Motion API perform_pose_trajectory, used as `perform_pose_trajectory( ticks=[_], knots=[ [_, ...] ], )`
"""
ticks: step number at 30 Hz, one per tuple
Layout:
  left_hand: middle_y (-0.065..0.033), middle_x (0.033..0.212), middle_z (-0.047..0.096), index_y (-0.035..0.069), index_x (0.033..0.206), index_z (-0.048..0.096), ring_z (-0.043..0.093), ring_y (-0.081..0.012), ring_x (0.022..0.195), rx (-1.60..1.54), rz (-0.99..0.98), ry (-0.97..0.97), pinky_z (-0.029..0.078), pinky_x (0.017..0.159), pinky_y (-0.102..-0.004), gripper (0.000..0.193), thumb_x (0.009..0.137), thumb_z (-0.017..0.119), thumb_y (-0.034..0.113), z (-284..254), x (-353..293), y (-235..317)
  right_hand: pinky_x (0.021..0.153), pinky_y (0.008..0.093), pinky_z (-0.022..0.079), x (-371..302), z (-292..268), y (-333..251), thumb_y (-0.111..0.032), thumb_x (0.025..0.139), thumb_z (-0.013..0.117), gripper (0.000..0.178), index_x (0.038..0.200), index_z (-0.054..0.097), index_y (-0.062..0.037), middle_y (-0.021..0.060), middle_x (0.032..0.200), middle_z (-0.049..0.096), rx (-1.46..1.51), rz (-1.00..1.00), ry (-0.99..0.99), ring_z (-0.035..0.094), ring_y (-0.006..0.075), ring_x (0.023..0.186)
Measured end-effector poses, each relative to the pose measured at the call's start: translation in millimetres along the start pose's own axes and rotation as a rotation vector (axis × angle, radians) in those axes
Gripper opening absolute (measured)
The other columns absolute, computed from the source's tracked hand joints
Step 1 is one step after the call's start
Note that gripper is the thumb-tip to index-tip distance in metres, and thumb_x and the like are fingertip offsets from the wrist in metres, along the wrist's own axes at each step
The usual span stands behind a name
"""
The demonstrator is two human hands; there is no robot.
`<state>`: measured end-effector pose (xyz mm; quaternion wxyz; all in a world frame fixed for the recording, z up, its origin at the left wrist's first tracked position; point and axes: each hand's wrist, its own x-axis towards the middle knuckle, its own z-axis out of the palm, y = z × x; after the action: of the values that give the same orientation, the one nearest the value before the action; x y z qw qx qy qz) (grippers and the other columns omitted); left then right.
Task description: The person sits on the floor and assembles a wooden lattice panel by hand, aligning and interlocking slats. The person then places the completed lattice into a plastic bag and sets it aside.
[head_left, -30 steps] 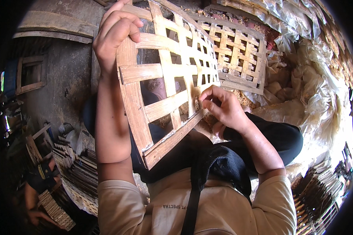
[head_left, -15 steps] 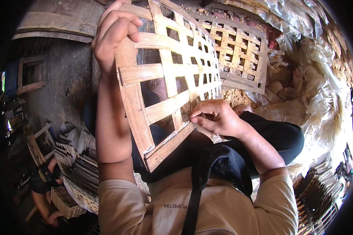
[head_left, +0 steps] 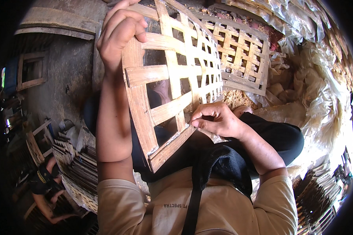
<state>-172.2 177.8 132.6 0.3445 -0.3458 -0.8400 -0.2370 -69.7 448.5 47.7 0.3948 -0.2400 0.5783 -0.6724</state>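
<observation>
A light wooden lattice panel, woven from flat strips inside a plank border, stands tilted in front of me. My left hand is closed over its upper left border, fingers curled onto the face. At the near edge my right hand pinches the border strip between thumb and fingertips. Anything small between those fingertips is hidden. White residue shows along the inner side of this near border. Behind lies a second lattice panel, touched by neither hand.
Crumpled clear plastic sheeting heaps along the right. Stacked slatted panels stand at the lower right, and more stacked panels at the lower left. A co-worker's arm shows beyond those. Wood shavings lie behind my panel.
The panel and my left hand have shifted slightly right. My right hand keeps its pinch at almost the same place. At the lower left, the co-worker's arms have moved.
</observation>
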Motion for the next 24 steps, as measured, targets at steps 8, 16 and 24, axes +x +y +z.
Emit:
perform_pose_trajectory(
  ticks=[8,16,24],
  knots=[
    [-0.0095,0.082,0.064,0.005,0.068,0.051,0.062,-0.0394,0.112,-0.002,-0.02,0.018,0.048,0.095,-0.0471,0.021,0.07,0.073,0.008,-1.6,-3.5,-1.5,0.071,0.0243,0.05,1.6,5.7,-4.6,-0.018,0.097,0.063,0.022,0.112,0.069,-0.0028,0.0015,0.081,0.065,0.449,0.264,-0.087,0.061,0.0087,0.073],
    [-0.0092,0.08,0.064,0.005,0.067,0.051,0.063,-0.0392,0.11,0.012,-0.021,0.006,0.049,0.094,-0.0474,0.022,0.071,0.073,0.009,-2.9,-7.2,-1.2,0.079,0.0276,0.049,6.4,15.9,-5.8,-0.016,0.092,0.069,0.019,0.105,0.067,-0.0024,0.003,0.088,0.065,0.52,0.191,0.091,0.061,0.0112,0.086],
    [-0.009,0.081,0.064,0.006,0.066,0.05,0.063,-0.0392,0.111,0.012,0.0,0.024,0.049,0.093,-0.0467,0.023,0.071,0.073,0.01,1.8,-5.9,-0.2,0.052,0.0217,0.044,18.7,1.5,-31.5,-0.011,0.088,0.073,0.012,0.093,0.07,-0.0006,-0.0015,0.072,0.064,0.015,0.226,-0.085,0.055,0.0034,0.06]
  ],
)
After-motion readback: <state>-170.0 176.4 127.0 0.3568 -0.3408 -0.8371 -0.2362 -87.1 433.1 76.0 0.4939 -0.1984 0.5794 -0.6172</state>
